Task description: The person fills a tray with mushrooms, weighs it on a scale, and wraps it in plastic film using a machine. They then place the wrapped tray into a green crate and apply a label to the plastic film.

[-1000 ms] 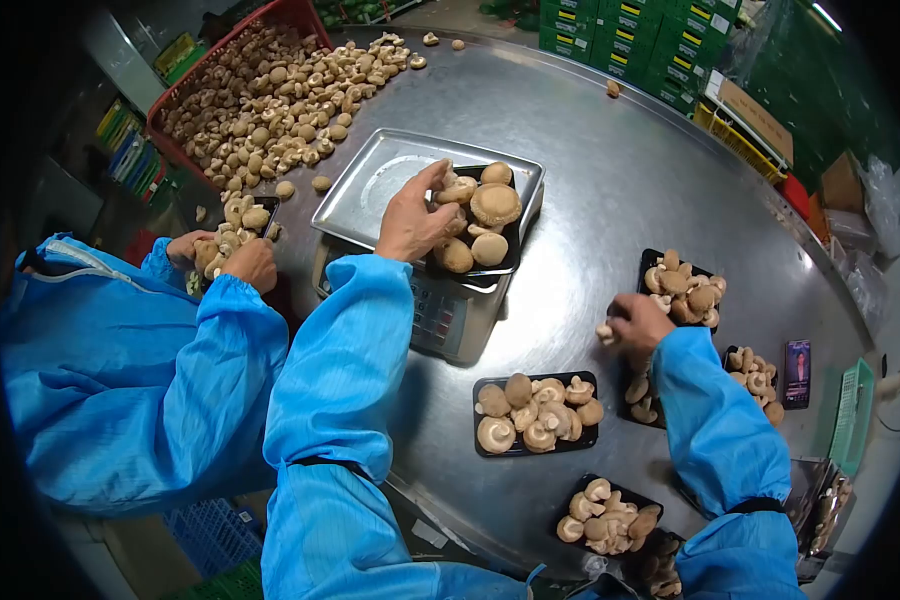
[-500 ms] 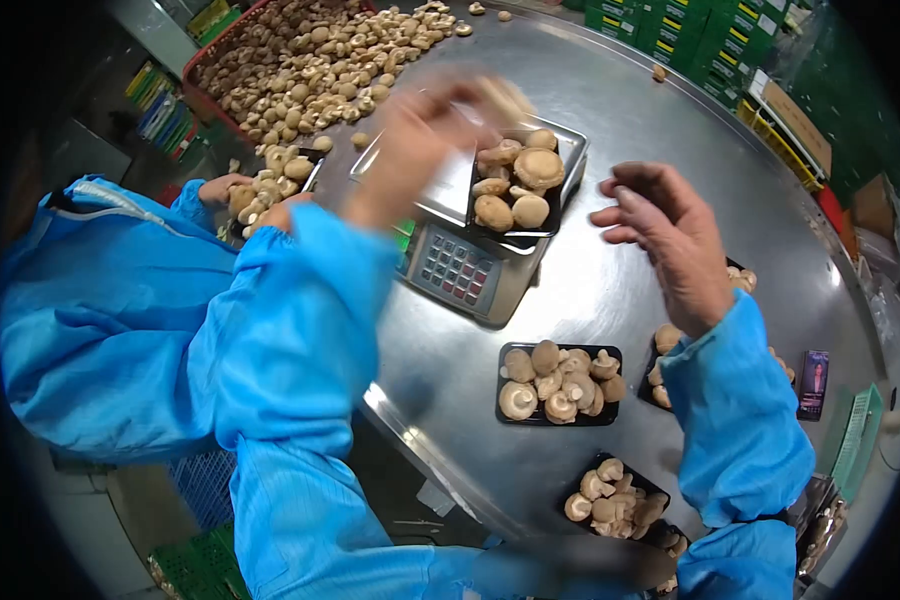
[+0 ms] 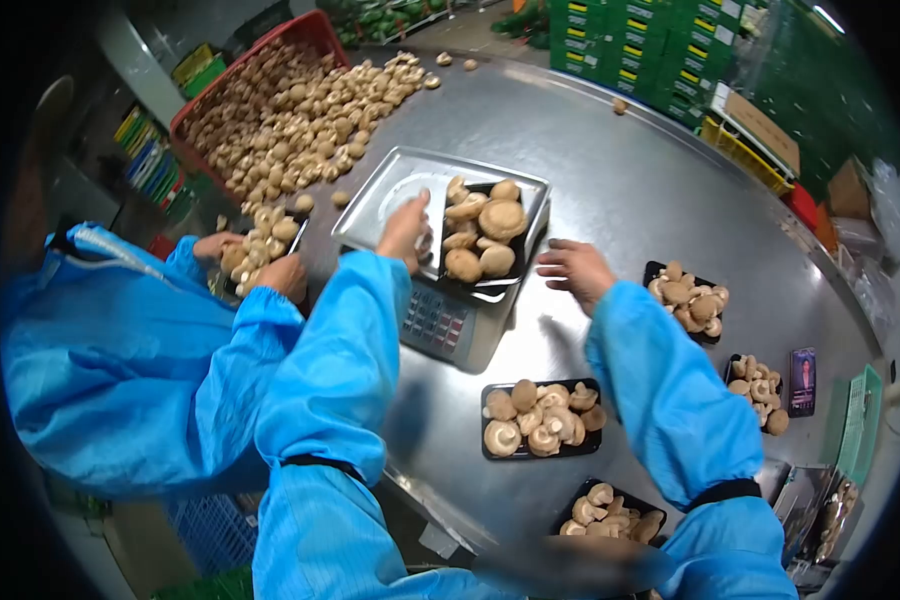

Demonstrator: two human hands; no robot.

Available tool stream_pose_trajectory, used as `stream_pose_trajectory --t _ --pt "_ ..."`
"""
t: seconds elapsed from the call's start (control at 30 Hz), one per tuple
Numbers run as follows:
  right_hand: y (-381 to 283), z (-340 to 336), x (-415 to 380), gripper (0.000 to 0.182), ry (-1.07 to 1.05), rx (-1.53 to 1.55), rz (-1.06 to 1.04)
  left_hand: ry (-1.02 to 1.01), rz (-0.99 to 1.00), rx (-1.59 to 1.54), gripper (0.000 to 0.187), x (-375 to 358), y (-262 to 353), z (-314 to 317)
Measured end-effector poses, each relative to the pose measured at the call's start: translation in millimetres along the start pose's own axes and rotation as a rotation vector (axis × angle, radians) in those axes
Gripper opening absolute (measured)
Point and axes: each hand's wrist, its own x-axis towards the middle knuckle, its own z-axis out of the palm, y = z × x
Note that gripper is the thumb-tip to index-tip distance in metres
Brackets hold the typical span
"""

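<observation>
Nearest you on the steel table (image 3: pixel 630 180), two filled black trays of mushrooms sit in front of your sleeves: one at the table's edge (image 3: pixel 610 515) and one just beyond it (image 3: pixel 540 418). Further right lie two more filled trays (image 3: pixel 692 300) (image 3: pixel 757 385) and a phone (image 3: pixel 801 380). Your right hand (image 3: pixel 575 268) hovers low over the bare steel just right of the scale (image 3: pixel 450 255), fingers spread apart and holding nothing. Your left hand (image 3: pixel 407 230) rests on the scale's pan, fingers together against the left side of the tray of mushrooms (image 3: pixel 482 232) being weighed; whether they grip it you cannot tell. To your left, a co-worker's hands (image 3: pixel 255 262) hold another heaped tray. Beyond, loose mushrooms (image 3: pixel 300 105) spill from a red crate (image 3: pixel 305 25).
</observation>
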Motion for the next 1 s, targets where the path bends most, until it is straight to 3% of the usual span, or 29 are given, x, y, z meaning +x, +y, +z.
stream_pose_trajectory --t 0.03,0.1,0.23,0.47,0.7,0.77,0.83,1.0 --pt "5 6 11 0.043 -0.032 -0.002 0.020 -0.006 -0.032 -0.012 0.060 7 -12 11" --pt "14 19 20 0.036 -0.060 -0.002 -0.007 -0.285 0.112 -0.301 0.050 23 -36 24" --pt "27 20 8 0.039 0.095 0.039 -0.134 -0.140 0.140 -0.389 0.038 -25 -23 54" --pt "29 -36 -75 0.045 0.112 0.113 -0.288 -0.288 0.312 -0.318 0.035 -120 -15 111" --pt "28 -157 -282 0.040 0.403 0.106 -0.395 -0.814 0.265 -0.332 0.034 -266 -43 251" --pt "44 -198 -345 0.040 0.538 0.166 -0.404 -0.961 0.151 -0.360 0.036 -306 -67 305" --pt "48 -228 -419 0.041 0.653 0.151 -0.401 -0.990 0.237 -0.235 0.039 -354 -93 357" --pt "76 -289 -582 0.041 0.989 0.210 -0.437 -1.262 0.039 -0.219 0.035 -507 -134 464"
